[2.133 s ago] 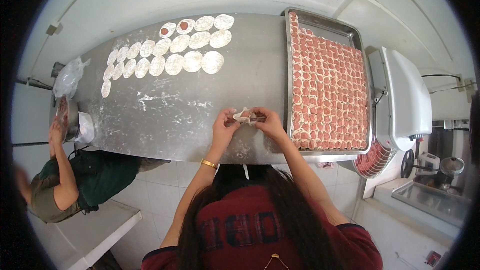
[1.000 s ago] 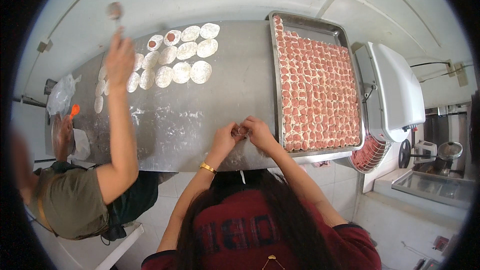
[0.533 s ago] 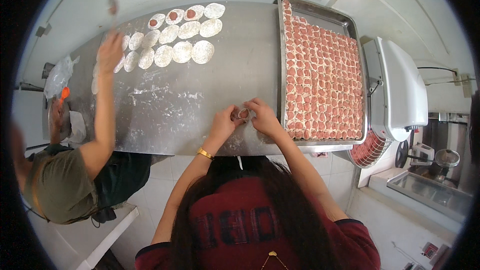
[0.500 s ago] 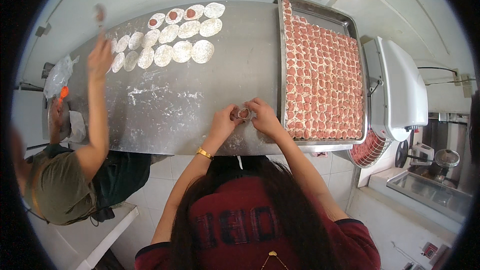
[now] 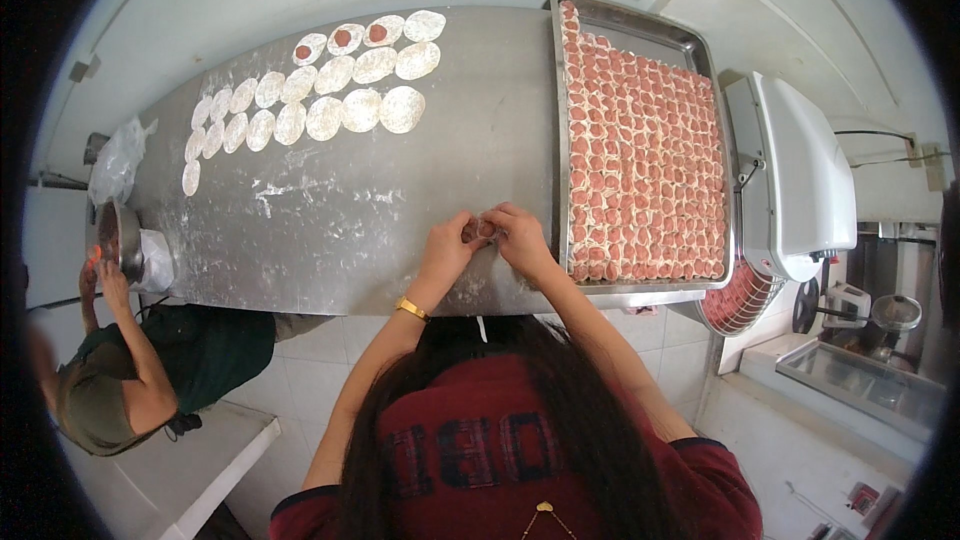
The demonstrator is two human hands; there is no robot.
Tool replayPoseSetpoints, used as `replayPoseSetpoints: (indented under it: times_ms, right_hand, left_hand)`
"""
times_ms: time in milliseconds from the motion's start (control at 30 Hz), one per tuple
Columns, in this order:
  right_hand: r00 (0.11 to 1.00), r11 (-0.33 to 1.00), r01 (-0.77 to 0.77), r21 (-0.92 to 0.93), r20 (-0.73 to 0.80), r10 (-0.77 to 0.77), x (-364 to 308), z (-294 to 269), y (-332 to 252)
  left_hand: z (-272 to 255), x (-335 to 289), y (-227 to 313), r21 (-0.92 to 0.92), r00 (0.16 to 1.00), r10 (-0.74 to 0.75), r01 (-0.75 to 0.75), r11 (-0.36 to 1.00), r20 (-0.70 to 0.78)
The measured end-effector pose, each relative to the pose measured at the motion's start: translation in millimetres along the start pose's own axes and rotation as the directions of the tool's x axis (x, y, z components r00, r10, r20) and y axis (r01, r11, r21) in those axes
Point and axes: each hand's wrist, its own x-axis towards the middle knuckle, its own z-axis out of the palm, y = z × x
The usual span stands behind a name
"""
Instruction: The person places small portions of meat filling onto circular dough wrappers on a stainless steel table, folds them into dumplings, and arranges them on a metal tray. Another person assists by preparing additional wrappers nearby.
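Observation:
My left hand [image 5: 449,244] and my right hand [image 5: 516,239] meet over the front part of the steel table [image 5: 480,120]. Between their fingertips is a small open-topped dumpling [image 5: 485,229], its pink meat filling ringed by a pale wrapper. Fingers of both hands are closed around it and hide its sides. To the right of my right hand, a large metal tray [image 5: 562,150] holds packed rows of similar dumplings [image 5: 645,160]. Round floured wrappers [image 5: 403,110] lie in rows at the back left, and three in the far row carry a lump of meat [image 5: 377,33].
At the left end, a co-worker's hands [image 5: 112,278] are at a metal bowl [image 5: 128,240] of meat, beside a plastic bag [image 5: 118,165]. White flour streaks [image 5: 290,188] mark the tabletop. Right of the tray stands a white machine [image 5: 805,180], with a basket [image 5: 745,300] of meat below.
The co-worker's arm has drawn back from above the wrappers to the bowl, uncovering the left wrappers. My fingers have closed in more tightly around the dumpling.

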Motion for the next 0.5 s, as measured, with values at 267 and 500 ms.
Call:
replayPoseSetpoints:
  times_ms: [267,500]
  right_hand:
    - [0.998,0.988,-0.060,-0.140,-0.004,0.060,-2.8,0.9,-0.7]
    - [0.997,0.995,-0.006,-0.098,-0.078,-0.002,-0.1,2.1,0.0]
  left_hand:
    - [-1.4,3.9,-7.4,0.009,0.993,0.110,-0.109,0.994,-0.044]
    - [-4.7,9.9,-5.7,-0.029,0.999,0.035,-0.034,0.999,0.018]
